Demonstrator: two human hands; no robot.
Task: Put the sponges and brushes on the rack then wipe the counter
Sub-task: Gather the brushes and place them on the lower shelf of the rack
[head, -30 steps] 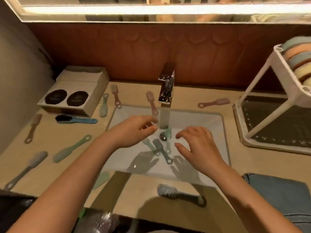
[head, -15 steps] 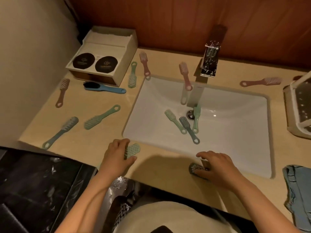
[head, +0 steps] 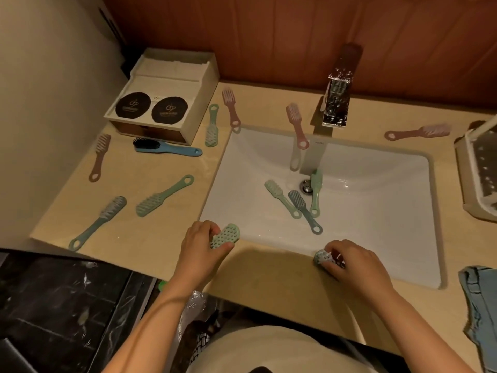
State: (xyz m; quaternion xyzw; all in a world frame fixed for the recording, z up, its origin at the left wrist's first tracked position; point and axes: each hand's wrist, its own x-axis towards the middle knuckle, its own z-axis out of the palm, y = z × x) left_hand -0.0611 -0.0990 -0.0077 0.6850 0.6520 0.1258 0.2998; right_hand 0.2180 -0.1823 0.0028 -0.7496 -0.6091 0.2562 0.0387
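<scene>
Handles hidden in both palms: the left hand (head: 200, 246) curls round a green brush (head: 225, 236), whose head juts out to its right; the right hand (head: 349, 266) pinches a grey brush (head: 320, 257), only the head showing to its left.

A white rectangular sink (head: 376, 211) fills the middle of the view, with 1 round metal drain (head: 306, 186) near its back wall. A shiny, boxy chrome tap (head: 337, 103) stands behind the basin and leans out over it. At the back left sits a cream open box (head: 207, 84), and on its flat front ledge 2 dark round discs (head: 132, 105) with pale logos lie side by side. Reddish wood panelling (head: 269, 36) covers the back wall; a plain beige wall (head: 48, 90) closes the left side. Below lies a dark marbled floor (head: 53, 305), with crinkled clear plastic (head: 199, 305) beside it.
</scene>
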